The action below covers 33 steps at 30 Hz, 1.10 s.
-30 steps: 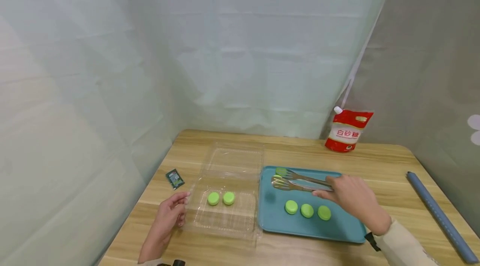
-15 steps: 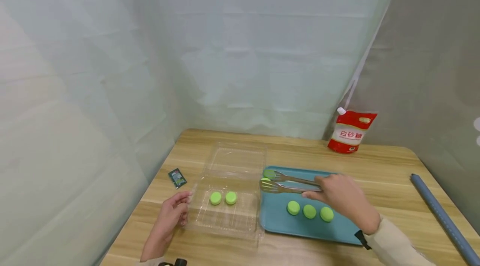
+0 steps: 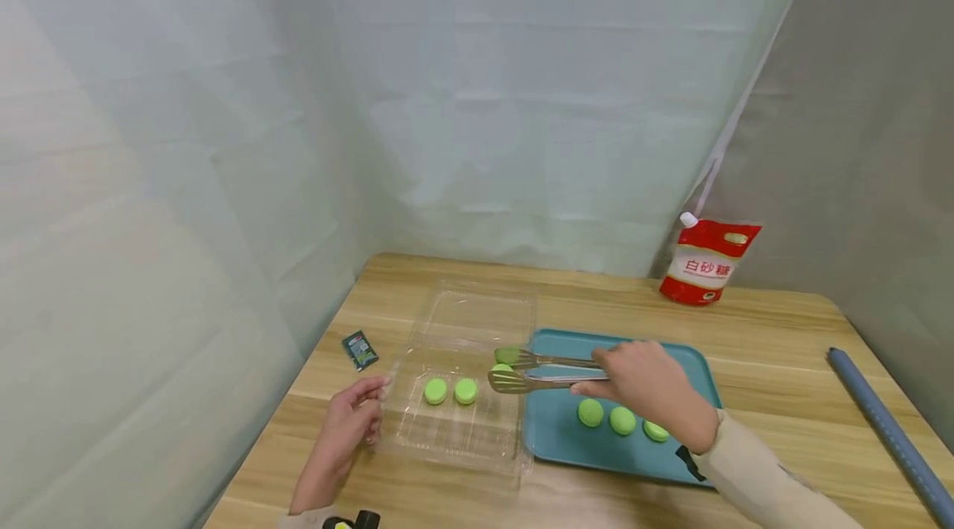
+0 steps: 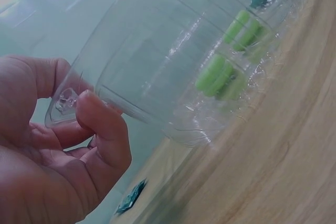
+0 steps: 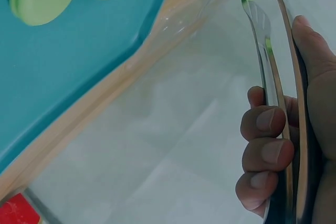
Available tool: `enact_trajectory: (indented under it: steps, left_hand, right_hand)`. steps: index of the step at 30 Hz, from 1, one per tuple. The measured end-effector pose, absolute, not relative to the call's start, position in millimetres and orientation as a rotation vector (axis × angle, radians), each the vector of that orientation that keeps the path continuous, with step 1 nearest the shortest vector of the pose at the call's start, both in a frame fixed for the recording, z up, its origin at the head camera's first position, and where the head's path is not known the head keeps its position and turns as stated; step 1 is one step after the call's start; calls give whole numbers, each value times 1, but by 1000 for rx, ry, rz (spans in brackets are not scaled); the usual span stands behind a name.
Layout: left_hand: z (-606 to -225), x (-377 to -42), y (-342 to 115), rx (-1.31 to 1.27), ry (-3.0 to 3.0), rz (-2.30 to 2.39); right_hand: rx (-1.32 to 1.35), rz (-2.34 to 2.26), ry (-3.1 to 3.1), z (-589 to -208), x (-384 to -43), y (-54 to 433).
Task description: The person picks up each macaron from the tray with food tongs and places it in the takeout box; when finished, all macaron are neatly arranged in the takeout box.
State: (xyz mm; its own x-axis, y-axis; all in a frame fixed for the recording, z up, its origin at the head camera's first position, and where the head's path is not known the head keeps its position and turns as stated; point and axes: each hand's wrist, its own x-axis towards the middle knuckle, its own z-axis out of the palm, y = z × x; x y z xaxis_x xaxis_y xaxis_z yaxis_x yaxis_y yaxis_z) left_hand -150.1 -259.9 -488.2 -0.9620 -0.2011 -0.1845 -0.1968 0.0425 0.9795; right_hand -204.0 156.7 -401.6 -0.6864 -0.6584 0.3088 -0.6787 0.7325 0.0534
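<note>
You pinch the clear container (image 3: 455,444) w/ L hand (image 3: 349,423), fingers nearly closed; R hand (image 3: 647,384), curled round tongs (image 3: 550,382), holds green macaron (image 3: 503,367) btwn both hands.

Green macaron (image 3: 503,367) between metal tongs (image 3: 548,382)

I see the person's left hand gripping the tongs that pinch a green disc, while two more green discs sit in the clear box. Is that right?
Not quite: the right hand grips the tongs, as the head view shows; the left hand holds the edge of the clear box. The rest stands.
</note>
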Motion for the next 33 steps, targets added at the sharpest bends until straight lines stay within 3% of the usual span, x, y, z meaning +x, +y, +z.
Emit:
enact_trajectory:
  steps: [33]
  left_hand:
    - [-488, -147, -257, 392, -2208, -2126]
  right_hand:
    - [1224, -194, -2372, -403, -220, 105]
